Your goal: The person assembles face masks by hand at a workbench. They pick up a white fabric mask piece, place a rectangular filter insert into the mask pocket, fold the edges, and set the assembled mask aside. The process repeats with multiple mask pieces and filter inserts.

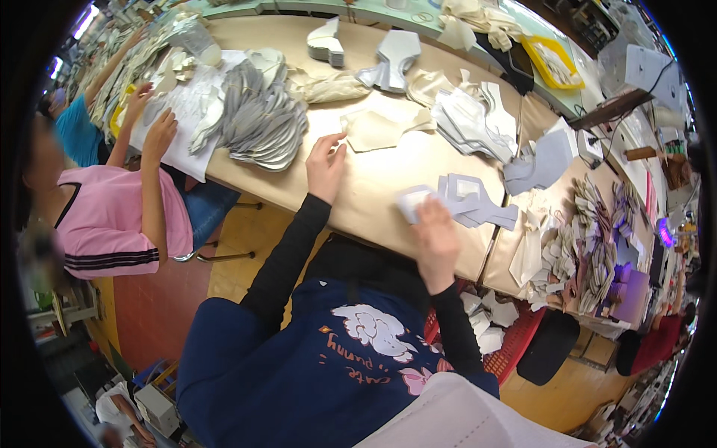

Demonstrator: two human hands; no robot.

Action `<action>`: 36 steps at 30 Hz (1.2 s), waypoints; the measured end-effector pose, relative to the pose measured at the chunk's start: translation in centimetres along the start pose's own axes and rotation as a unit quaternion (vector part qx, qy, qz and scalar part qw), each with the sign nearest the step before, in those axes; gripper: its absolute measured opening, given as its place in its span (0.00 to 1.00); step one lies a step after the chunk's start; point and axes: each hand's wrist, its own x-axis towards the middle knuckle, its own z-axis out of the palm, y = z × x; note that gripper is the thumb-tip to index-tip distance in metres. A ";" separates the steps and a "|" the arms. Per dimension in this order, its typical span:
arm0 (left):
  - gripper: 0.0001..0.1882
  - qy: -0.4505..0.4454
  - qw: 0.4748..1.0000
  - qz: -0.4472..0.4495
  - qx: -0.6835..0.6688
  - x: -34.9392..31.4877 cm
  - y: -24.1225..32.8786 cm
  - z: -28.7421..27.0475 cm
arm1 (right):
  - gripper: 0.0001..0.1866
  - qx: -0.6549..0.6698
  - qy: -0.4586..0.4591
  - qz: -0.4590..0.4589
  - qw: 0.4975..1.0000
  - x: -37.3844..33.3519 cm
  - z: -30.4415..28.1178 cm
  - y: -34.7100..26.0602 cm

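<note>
My left hand (pixel 326 166) is at the near edge of the table, fingers loosely bent and apart, with nothing in it. Just beyond its fingertips lies a flat cream cut piece (pixel 373 131). My right hand (pixel 438 243), blurred by motion, has its fingers on a small grey cut piece with a white patch (pixel 412 198). That piece is blurred too, and the hand covers part of it. Right beside it, grey cut pieces with a white patch (pixel 472 200) lie flat on the table.
Grey cut pieces (pixel 261 119) form a big pile at the left, by a person in pink (pixel 123 216). Stacks of white and grey pieces (pixel 467 123) stand at the back right. A yellow tray (pixel 553 63) sits beyond them. A red basket (pixel 515 340) with scraps is below the table's right side.
</note>
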 end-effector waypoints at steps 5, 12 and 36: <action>0.13 -0.011 0.999 -0.021 0.044 3.8 -2.0 0.6 | 0.17 0.087 -0.079 -0.013 0.993 -1.7 1.0 -4.3; 0.12 -0.064 0.989 -0.123 -0.054 4.4 -3.7 0.3 | 0.13 0.236 -0.029 0.073 0.969 3.5 0.2 -4.8; 0.12 -0.069 0.991 -0.079 -0.081 4.0 -3.5 0.2 | 0.11 0.404 -0.073 0.307 0.859 16.1 14.8 -0.8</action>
